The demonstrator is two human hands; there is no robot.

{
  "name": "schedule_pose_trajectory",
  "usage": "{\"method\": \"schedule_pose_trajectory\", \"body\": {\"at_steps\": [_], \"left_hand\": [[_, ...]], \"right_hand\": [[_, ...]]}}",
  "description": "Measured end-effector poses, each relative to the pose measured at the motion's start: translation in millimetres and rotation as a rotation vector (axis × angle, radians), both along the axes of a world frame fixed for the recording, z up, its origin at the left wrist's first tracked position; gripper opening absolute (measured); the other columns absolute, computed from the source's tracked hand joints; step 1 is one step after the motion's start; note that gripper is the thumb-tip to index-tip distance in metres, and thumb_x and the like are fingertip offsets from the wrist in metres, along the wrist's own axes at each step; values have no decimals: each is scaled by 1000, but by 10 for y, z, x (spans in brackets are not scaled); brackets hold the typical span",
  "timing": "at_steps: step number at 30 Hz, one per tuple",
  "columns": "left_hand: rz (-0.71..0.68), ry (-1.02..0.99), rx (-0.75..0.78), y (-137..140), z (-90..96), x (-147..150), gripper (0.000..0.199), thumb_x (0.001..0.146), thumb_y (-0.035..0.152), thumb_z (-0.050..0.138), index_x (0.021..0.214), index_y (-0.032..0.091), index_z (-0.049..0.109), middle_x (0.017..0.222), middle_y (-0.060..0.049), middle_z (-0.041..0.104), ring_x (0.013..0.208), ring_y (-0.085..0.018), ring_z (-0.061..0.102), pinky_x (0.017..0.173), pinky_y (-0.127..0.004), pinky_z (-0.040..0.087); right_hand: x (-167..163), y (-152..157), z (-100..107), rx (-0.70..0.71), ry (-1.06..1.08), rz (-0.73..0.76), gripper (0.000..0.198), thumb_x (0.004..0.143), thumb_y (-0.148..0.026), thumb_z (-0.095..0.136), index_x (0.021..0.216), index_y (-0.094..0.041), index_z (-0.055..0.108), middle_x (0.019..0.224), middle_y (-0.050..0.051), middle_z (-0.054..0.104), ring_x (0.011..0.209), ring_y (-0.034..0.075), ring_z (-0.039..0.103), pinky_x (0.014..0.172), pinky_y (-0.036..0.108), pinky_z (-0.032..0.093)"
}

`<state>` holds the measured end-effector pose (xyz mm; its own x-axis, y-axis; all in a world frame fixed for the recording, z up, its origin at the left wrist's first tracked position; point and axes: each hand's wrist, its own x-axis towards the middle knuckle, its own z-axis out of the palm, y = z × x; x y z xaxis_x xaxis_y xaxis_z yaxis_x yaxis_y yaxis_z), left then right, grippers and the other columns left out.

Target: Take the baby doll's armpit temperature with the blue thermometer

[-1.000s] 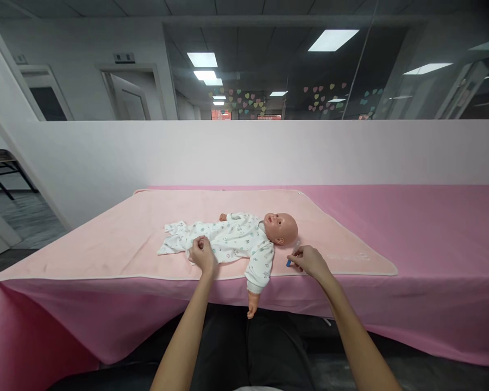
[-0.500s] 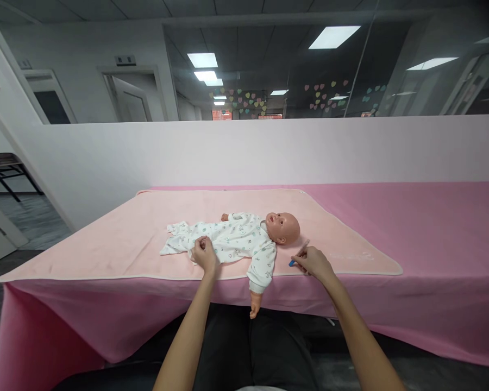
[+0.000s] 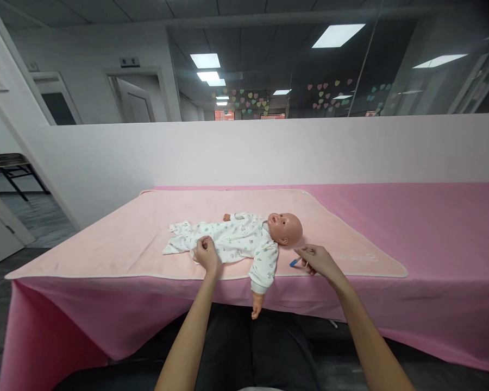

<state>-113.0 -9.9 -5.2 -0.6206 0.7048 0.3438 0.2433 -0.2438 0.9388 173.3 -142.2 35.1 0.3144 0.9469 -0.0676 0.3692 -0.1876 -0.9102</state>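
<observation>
On its back on a peach blanket (image 3: 118,247) lies a baby doll (image 3: 238,239) in a white printed onesie, its head to the right. The doll's near arm hangs over the table's front edge. My left hand (image 3: 206,254) is closed, fingertips pinched together, at the doll's near leg; whatever it may hold is hidden. Just right of the doll's head, my right hand (image 3: 315,259) grips a slim thermometer-like stick (image 3: 294,262) with a blue end. The blue end points left and down, while my fingers cover most of the rest.
A pink cloth (image 3: 444,233) covers the table and drapes down its front. Behind the table stands a low white wall (image 3: 289,152) with glass above it. A dark-legged table (image 3: 14,168) stands beyond the opening at left.
My right hand has turned the stick, so its clear part, visible before, is now mostly covered by my fingers. My left hand and the doll stay in place; the view shifts slightly.
</observation>
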Motion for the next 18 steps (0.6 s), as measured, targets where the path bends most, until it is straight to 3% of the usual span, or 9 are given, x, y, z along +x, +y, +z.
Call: {"method": "schedule_pose_trajectory", "body": {"at_steps": [5,10,13,18], "left_hand": [[-5,-7,27,3,-6,-4,16,72,30,50,79,22,61,67,1,53,73,-17,51,76,-31,40],[-10,-12,28,-8,4,-4,16,73,30,49,79,21,60,66,1,53,72,-17,51,75,-32,40],[-17,-11,29,-13,6,-3,16,73,31,49,78,21,60,66,1,53,72,-17,51,75,-32,40],[-16,-18,20,-14,0,-6,16,73,30,49,79,21,60,66,1,52,72,-17,51,75,-32,40]], "right_hand": [[64,-42,186,92,36,-23,33,74,-47,53,71,-15,56,47,-4,47,34,7,41,33,20,32],[41,-171,412,201,389,132,33,73,-44,55,91,-16,55,51,-7,44,35,5,36,34,18,27],[-10,-250,527,231,380,43,33,72,-40,56,96,-17,54,44,-11,31,31,3,23,32,16,16],[-90,-319,634,276,380,55,28,73,-37,54,93,-17,55,43,-13,21,33,2,16,34,17,12]]}}
